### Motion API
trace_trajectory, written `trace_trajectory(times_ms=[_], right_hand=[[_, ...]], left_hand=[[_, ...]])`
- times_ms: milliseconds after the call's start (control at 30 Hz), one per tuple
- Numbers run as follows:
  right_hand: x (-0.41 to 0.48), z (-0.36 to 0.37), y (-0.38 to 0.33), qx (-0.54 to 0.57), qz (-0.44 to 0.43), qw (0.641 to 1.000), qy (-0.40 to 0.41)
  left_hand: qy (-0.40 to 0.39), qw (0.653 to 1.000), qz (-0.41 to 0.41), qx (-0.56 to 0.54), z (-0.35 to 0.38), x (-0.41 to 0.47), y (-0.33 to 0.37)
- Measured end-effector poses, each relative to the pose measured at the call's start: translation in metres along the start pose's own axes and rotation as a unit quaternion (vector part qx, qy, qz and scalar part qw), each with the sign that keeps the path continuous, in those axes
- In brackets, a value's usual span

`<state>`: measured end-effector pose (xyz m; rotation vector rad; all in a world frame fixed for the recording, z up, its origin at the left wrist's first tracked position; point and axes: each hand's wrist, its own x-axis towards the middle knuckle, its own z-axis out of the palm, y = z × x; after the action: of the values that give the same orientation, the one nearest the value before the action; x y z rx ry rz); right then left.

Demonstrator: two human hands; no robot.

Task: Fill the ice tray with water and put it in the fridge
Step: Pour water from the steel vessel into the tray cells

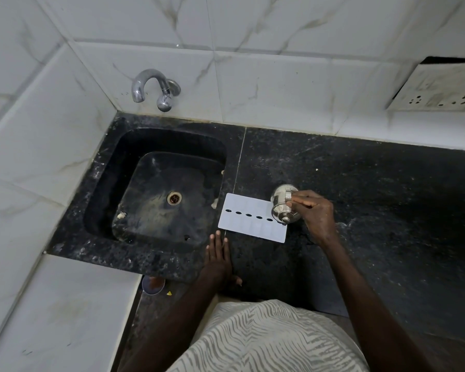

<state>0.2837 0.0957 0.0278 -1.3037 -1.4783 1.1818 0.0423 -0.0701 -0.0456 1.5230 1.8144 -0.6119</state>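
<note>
Ice tray: a white ice tray lies flat on the black stone counter, just right of the sink, with a row of dark oval openings along its middle.
Right hand: the right hand grips a small steel jug, tilted on its side over the tray's right end.
Left hand: the left hand rests flat on the counter's front edge, fingers stretched out and holding nothing, near the tray's lower left corner but not touching it.
Tap: a chrome tap sticks out of the tiled wall above the sink.
Sink: dark and stained, its drain in the middle.
Wall: a socket plate sits at the far right.
</note>
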Motion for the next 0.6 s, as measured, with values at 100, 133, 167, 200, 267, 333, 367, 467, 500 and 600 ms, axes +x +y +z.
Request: trace_trajectory(times_ms=[100, 133, 167, 200, 267, 333, 367, 467, 500, 600], right_hand=[[0.000, 0.000, 0.002, -0.002, -0.003, 1.000, 0.005], [0.001, 0.000, 0.002, -0.003, -0.002, 1.000, 0.007], [0.001, 0.000, 0.002, -0.004, 0.000, 1.000, 0.010], [0.001, 0.000, 0.002, -0.004, 0.002, 1.000, 0.012], [0.001, 0.000, 0.001, -0.006, 0.008, 1.000, 0.016], [0.003, 0.000, 0.001, -0.007, 0.022, 0.999, 0.028], [0.004, 0.001, 0.000, -0.006, 0.031, 0.999, 0.034], [0.008, 0.004, -0.006, 0.008, 0.062, 0.997, 0.051], [0.008, 0.006, -0.009, 0.018, 0.071, 0.996, 0.057], [0.007, 0.013, -0.015, 0.041, 0.080, 0.994, 0.068]], left_hand=[[-0.002, 1.000, 0.000, -0.004, 0.000, 0.000, 0.000], [-0.004, 1.000, 0.000, -0.007, 0.000, 0.000, 0.000], [-0.005, 1.000, 0.000, -0.008, 0.000, 0.000, 0.000], [-0.003, 1.000, 0.001, -0.006, 0.000, 0.000, 0.000], [-0.003, 1.000, 0.003, -0.003, 0.000, -0.001, 0.001], [-0.002, 1.000, 0.002, -0.003, 0.000, -0.001, 0.000], [0.001, 1.000, 0.001, -0.001, 0.001, -0.001, 0.000], [0.001, 1.000, -0.002, 0.002, 0.001, -0.001, 0.000], [0.001, 1.000, -0.002, 0.002, 0.001, 0.000, 0.001], [-0.005, 1.000, -0.002, 0.001, 0.000, 0.001, 0.001]])
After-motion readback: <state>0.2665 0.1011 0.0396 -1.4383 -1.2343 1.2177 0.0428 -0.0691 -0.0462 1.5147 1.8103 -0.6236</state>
